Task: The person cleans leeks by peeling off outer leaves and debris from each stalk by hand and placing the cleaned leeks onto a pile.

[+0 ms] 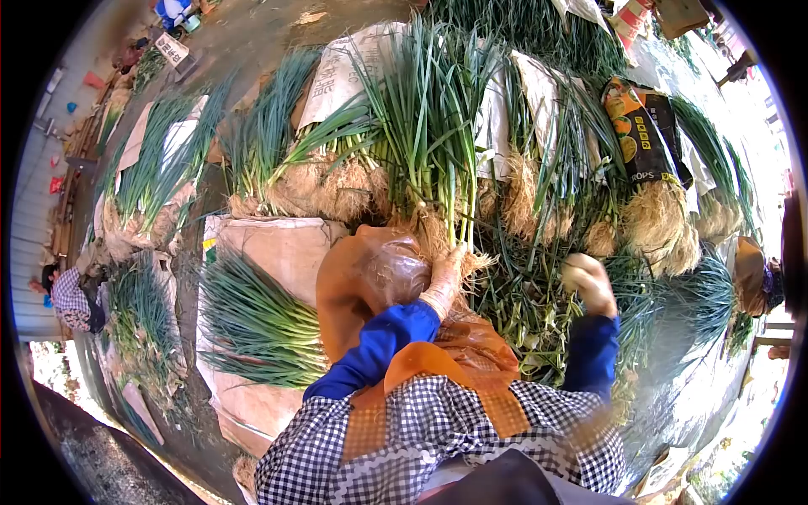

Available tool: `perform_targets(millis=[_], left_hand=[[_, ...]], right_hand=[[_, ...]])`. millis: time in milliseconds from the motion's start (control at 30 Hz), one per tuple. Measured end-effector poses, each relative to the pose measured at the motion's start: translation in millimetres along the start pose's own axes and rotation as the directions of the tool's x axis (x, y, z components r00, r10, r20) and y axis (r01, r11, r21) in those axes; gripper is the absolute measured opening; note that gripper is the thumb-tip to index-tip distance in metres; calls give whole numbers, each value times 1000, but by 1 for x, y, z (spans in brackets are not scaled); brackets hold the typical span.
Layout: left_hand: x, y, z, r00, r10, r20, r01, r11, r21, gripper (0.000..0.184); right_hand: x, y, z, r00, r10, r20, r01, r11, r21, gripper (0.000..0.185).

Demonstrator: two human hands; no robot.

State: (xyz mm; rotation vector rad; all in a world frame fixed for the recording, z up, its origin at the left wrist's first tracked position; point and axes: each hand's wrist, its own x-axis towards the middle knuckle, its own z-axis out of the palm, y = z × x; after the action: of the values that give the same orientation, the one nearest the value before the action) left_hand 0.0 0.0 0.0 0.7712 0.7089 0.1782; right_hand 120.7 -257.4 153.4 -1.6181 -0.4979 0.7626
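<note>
My left hand (446,273) is closed around the root end of green onions (461,181), in front of my covered knees. Pale hairy roots stick out beside the fingers, and the long green leaves point away from me. Farther right, my right hand (589,284) is raised over a heap of stripped leaves (526,324). Its fingers look curled but are smeared by motion, so I cannot make out whether they hold anything. An orange-brown plastic apron (341,269) covers my lap and knees.
Cleaned green onions (261,316) lie on a pale sack (252,412) at my left. Rooted bundles (345,181) stand in a row ahead, among white sacks (349,71) and a black printed bag (644,139). Another person (76,299) is at far left.
</note>
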Motion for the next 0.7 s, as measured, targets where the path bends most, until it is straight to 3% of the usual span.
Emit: perform_targets(millis=[33,100,133,167,200,233,267,300,333,367,400,433,467,500,533,567,633,700], left_hand=[[1,0,1,1000,-10,-15,10,1000,-22,31],[-2,-8,-5,998,-39,-39,38,998,-43,28],[9,-20,-9,998,-62,16,63,988,-139,22],[16,-26,-12,994,-76,72,91,970,-227,16],[13,-18,-5,989,-132,68,148,928,-341,15],[3,-12,-1,993,-37,108,68,952,-298,15],[15,-16,-6,990,-28,136,62,964,-258,12],[18,-18,-10,986,-38,160,72,975,-209,9],[20,-22,-10,986,-44,163,78,975,-206,9],[16,-17,-6,976,11,216,17,992,-129,8],[7,-14,-5,962,54,268,-44,998,-45,8],[2,-11,-2,962,56,266,-50,998,-31,8],[-6,-11,3,983,53,177,-49,998,-25,10],[-13,-7,8,995,54,89,-52,998,-22,12],[-20,2,13,992,21,121,-31,996,82,19],[-23,3,14,991,31,128,-37,998,45,22],[-17,-7,4,992,-31,120,19,995,100,25],[-27,6,14,995,-29,100,14,990,142,22]], right_hand=[[-20,26,-29,988,-15,-155,50,973,227,9],[-65,66,-67,788,-62,-612,371,841,394,10],[-85,77,-77,785,-67,-615,375,842,387,10],[-105,88,-83,829,77,-554,-45,996,72,9],[-119,98,-85,805,238,-544,-438,856,-274,14],[-129,108,-90,720,370,-587,-691,459,-558,21],[-129,116,-93,596,426,-681,-728,-72,-682,29],[-98,121,-69,614,318,-723,-776,76,-626,28],[-71,120,-42,714,187,-675,-690,349,-634,29],[-35,102,-7,736,395,-551,-572,798,-192,31],[-1,66,39,798,298,-523,-393,916,-78,26],[31,51,65,852,276,-444,-339,939,-66,28],[62,39,86,890,102,-445,-238,936,-261,28],[92,41,99,920,7,-392,-143,937,-320,28],[117,37,111,940,-57,-337,-97,901,-422,36],[136,27,119,964,-78,-253,-81,825,-560,44],[173,26,125,998,47,-52,-69,546,-835,45],[188,39,128,999,-20,34,39,536,-844,41]])
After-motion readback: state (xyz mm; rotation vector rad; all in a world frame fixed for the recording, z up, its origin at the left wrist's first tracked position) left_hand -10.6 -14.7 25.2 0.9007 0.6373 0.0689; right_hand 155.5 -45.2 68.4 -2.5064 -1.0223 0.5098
